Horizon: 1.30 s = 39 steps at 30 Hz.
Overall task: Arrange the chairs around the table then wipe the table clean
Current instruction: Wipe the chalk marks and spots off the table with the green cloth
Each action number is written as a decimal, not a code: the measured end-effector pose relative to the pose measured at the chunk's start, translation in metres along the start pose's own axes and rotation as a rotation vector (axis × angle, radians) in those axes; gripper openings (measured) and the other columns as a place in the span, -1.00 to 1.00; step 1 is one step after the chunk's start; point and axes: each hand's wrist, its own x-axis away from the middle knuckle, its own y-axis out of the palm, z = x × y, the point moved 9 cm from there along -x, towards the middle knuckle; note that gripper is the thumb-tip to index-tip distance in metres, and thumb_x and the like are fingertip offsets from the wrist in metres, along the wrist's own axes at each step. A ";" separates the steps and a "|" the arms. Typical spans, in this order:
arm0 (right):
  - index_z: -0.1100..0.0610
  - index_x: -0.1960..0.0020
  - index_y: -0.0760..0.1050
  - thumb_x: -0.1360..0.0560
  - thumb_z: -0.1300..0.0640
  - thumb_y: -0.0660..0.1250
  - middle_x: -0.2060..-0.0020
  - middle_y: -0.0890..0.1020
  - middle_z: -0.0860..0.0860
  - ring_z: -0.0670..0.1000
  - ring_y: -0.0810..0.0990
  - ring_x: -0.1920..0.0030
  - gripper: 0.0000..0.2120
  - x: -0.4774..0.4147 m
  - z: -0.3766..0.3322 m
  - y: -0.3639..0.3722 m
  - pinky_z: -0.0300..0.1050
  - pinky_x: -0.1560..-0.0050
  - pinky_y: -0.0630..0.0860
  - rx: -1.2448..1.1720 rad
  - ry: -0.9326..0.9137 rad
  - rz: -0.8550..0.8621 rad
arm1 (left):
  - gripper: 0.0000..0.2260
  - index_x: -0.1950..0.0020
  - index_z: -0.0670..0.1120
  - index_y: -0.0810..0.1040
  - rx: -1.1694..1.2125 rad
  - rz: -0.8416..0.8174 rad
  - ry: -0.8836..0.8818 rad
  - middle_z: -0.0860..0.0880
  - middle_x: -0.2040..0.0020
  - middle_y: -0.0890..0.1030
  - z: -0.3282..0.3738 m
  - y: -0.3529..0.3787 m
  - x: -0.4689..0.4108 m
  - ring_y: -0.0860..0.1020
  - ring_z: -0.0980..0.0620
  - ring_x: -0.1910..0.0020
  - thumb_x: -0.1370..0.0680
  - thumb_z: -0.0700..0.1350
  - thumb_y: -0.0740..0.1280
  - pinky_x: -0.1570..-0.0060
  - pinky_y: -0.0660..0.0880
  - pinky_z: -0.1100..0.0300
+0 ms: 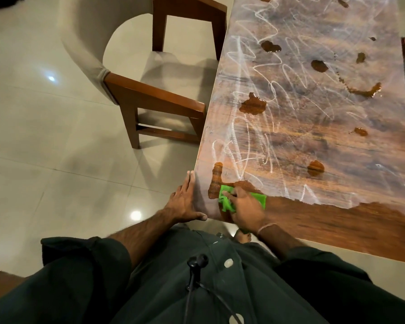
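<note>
I see glossy pale floor tiles [33, 148] on the left catching two light glints [135, 215], and nearest me a dark buttoned shirt [154, 293] with a black cable [192, 274] clipped on.

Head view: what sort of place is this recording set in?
Probably a home dining area: a long wooden table marked with white scribbles and wet patches, an upholstered wooden armchair at its side, and glossy pale floor tiles. The right hand holds a green cloth on the tabletop.
</note>
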 end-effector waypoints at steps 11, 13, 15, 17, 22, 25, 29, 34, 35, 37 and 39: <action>0.02 -0.50 0.33 -0.52 0.08 0.34 -0.33 0.39 0.10 0.17 0.51 -0.19 -0.44 -0.021 -0.023 -0.013 0.04 -0.21 0.51 0.075 -0.063 0.044 | 0.22 -0.63 0.08 -0.25 0.026 -0.010 -0.118 -0.05 -0.63 0.13 -0.020 0.006 0.008 0.25 -0.18 -0.53 -0.30 0.35 0.54 -0.48 0.27 -0.23; 0.01 -0.49 0.33 -0.54 0.02 0.34 -0.24 0.44 0.07 0.12 0.49 -0.19 -0.46 -0.015 -0.047 0.003 0.00 -0.23 0.47 0.083 -0.234 -0.007 | 0.21 -0.63 0.11 -0.25 0.004 -0.005 -0.121 -0.04 -0.63 0.13 -0.023 0.005 0.009 0.24 -0.17 -0.54 -0.29 0.37 0.53 -0.48 0.25 -0.23; 0.00 -0.44 0.41 -0.55 0.02 0.28 -0.14 0.48 0.05 0.08 0.50 -0.12 -0.55 -0.001 -0.048 0.010 -0.01 -0.15 0.48 0.108 -0.391 -0.142 | 0.19 -0.63 0.14 -0.23 -0.001 -0.009 -0.124 -0.03 -0.64 0.13 -0.026 0.003 0.011 0.22 -0.18 -0.55 -0.31 0.37 0.52 -0.50 0.23 -0.23; 0.04 -0.32 0.53 -0.55 -0.03 0.25 -0.11 0.51 0.04 0.07 0.53 -0.07 -0.63 0.001 -0.031 0.004 -0.02 -0.09 0.51 0.154 -0.424 -0.200 | 0.12 -0.64 0.15 -0.16 0.008 0.000 -0.136 -0.02 -0.64 0.13 -0.026 0.002 0.014 0.20 -0.18 -0.56 -0.34 0.35 0.52 -0.51 0.21 -0.22; 0.06 -0.43 0.41 -0.50 0.04 0.38 -0.23 0.46 0.06 0.10 0.50 -0.18 -0.48 -0.026 -0.035 -0.012 -0.02 -0.23 0.48 0.074 -0.180 -0.005 | -0.10 -0.63 0.17 0.09 0.050 0.052 -0.177 -0.01 -0.59 0.29 -0.033 -0.001 0.022 0.31 -0.14 -0.51 -0.42 0.25 0.51 -0.46 0.32 -0.21; 0.01 -0.48 0.35 -0.52 0.06 0.33 -0.22 0.45 0.05 0.08 0.46 -0.20 -0.47 -0.013 -0.075 0.015 0.00 -0.26 0.45 0.103 -0.403 -0.097 | -0.18 -0.60 0.15 0.21 0.040 0.067 -0.194 -0.02 -0.52 0.41 -0.036 -0.003 0.026 0.43 -0.13 -0.41 -0.43 0.21 0.51 -0.38 0.42 -0.17; 0.02 -0.36 0.50 -0.55 0.03 0.29 -0.11 0.52 0.03 0.06 0.52 -0.07 -0.62 -0.016 -0.061 0.002 -0.05 -0.07 0.53 0.195 -0.505 -0.184 | -0.26 -0.59 0.15 0.26 0.070 0.066 -0.231 -0.04 -0.42 0.52 -0.037 -0.004 0.030 0.51 -0.15 -0.28 -0.47 0.18 0.48 -0.30 0.49 -0.12; 0.00 -0.46 0.37 -0.53 0.05 0.33 -0.20 0.46 0.05 0.08 0.48 -0.17 -0.49 -0.047 -0.078 -0.007 -0.04 -0.22 0.48 0.121 -0.321 -0.060 | -0.29 -0.54 0.21 0.29 0.110 0.077 -0.270 0.02 -0.41 0.54 -0.040 0.000 0.033 0.52 -0.10 -0.31 -0.45 0.16 0.51 -0.29 0.50 -0.16; 0.00 -0.48 0.35 -0.54 0.05 0.32 -0.22 0.46 0.06 0.08 0.48 -0.19 -0.49 -0.042 -0.089 0.001 -0.02 -0.25 0.46 0.127 -0.386 -0.087 | -0.30 -0.53 0.23 0.31 0.115 0.083 -0.267 0.03 -0.38 0.56 -0.039 0.000 0.033 0.53 -0.09 -0.29 -0.44 0.16 0.52 -0.28 0.51 -0.15; 0.00 -0.43 0.42 -0.55 0.08 0.28 -0.18 0.49 0.04 0.08 0.50 -0.16 -0.55 -0.027 -0.096 0.013 0.02 -0.21 0.48 0.165 -0.541 -0.189 | -0.29 -0.52 0.27 0.29 0.125 0.085 -0.259 0.06 -0.35 0.58 -0.041 0.001 0.033 0.56 -0.07 -0.25 -0.43 0.17 0.53 -0.25 0.53 -0.12; 0.01 -0.26 0.56 -0.53 0.04 0.22 -0.07 0.52 0.01 0.06 0.55 -0.06 -0.66 -0.025 -0.083 0.009 0.01 -0.06 0.53 0.235 -0.609 -0.275 | -0.23 -0.56 0.28 0.23 0.133 0.068 -0.258 0.08 -0.35 0.58 -0.042 0.003 0.034 0.57 -0.06 -0.24 -0.44 0.14 0.53 -0.27 0.52 -0.11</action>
